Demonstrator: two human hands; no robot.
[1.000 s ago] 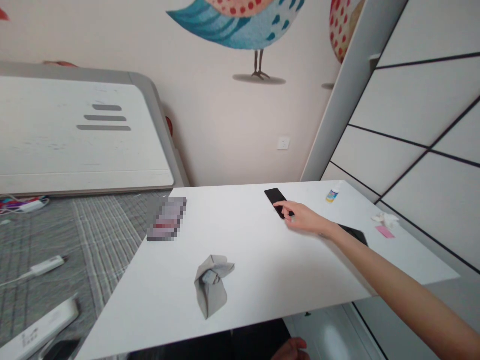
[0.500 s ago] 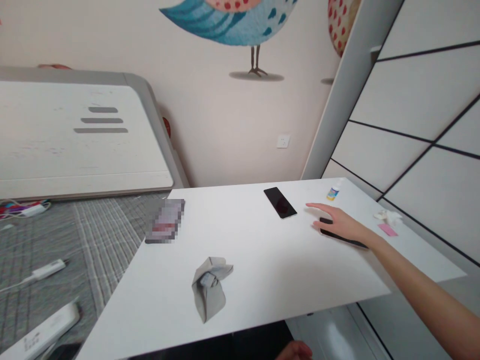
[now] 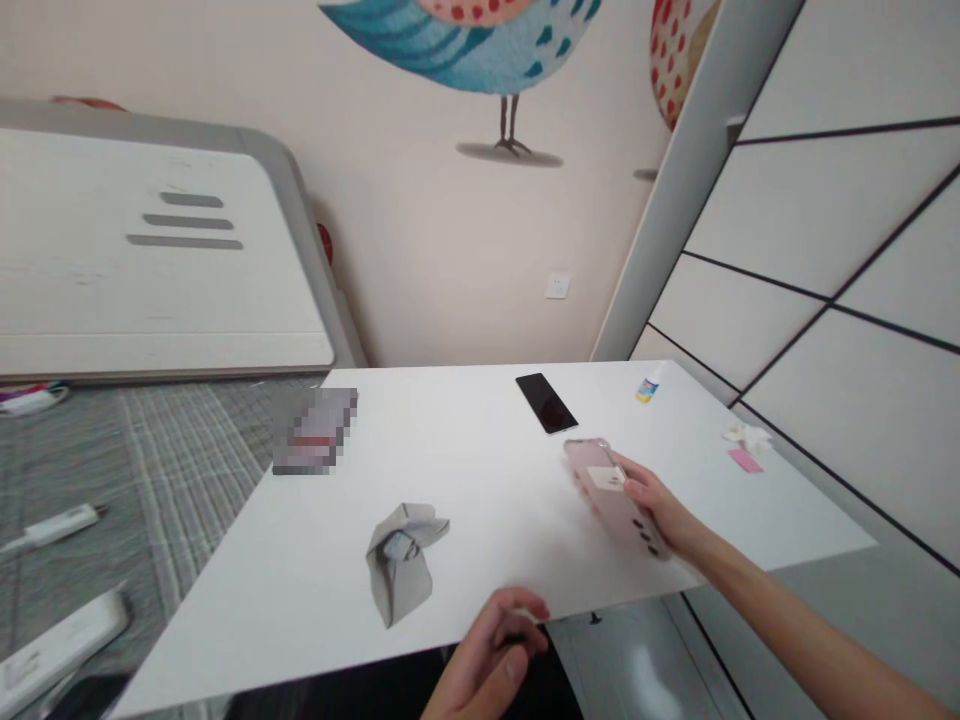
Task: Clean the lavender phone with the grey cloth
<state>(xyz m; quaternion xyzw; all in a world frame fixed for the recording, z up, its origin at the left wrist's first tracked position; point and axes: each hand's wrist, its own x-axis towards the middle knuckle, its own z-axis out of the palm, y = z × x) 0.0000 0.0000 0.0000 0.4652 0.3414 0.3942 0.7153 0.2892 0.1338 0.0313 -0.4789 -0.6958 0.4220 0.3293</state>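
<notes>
While the right hand clasped the pink phone back-up just above the white table, the left hand curled loosely empty at the near edge, beside the grey cloth.

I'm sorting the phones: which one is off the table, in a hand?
The pink phone, back facing up, gripped by the right hand. The black phone lies flat on the white table, farther back, untouched.
</notes>
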